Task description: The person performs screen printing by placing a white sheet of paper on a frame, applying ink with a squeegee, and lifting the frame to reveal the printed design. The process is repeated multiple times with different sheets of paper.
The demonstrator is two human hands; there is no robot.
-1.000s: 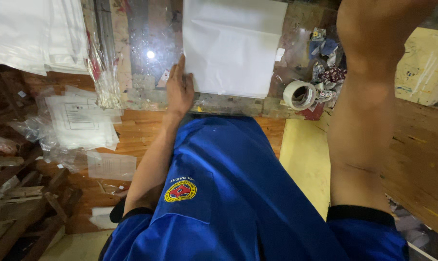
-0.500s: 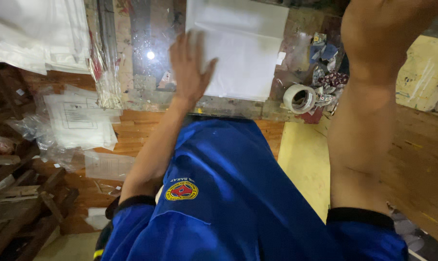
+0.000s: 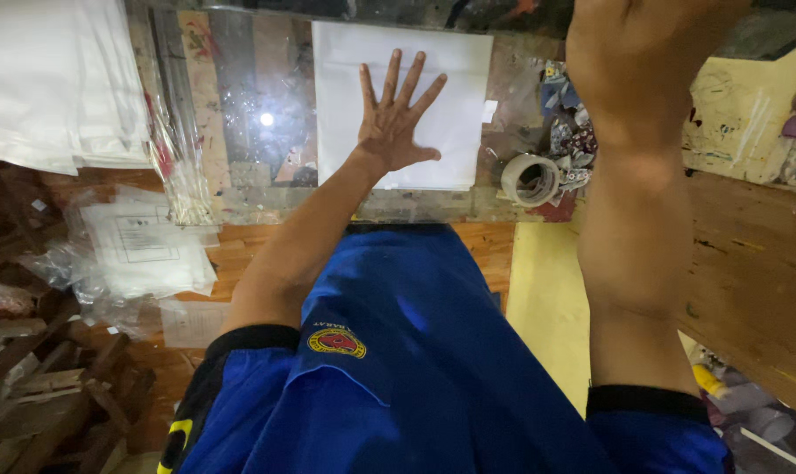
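A white sheet (image 3: 398,105) is laid flat on the glass-topped worktop (image 3: 240,158), and it serves as the landmark here. The left hand (image 3: 398,123) is pressed palm-down on the middle of the sheet, fingers spread wide and nothing pinched. The right hand (image 3: 644,44) is raised close to the camera, to the right of the sheet; it is cut off by the top edge, so whether it is spread or closed cannot be told, and nothing is seen held in it.

Just right of the sheet's lower corner, a roll of tape (image 3: 531,179) is set on the worktop, with a heap of patterned cloth scraps (image 3: 566,132) behind it. Left of the sheet, a strip of clear plastic wrap (image 3: 174,132) is draped over the worktop's edge, and further left a stack of white fabric (image 3: 55,79) is piled. Below and left of the sheet, clear bags with printed paper (image 3: 143,250) are scattered on the floor.
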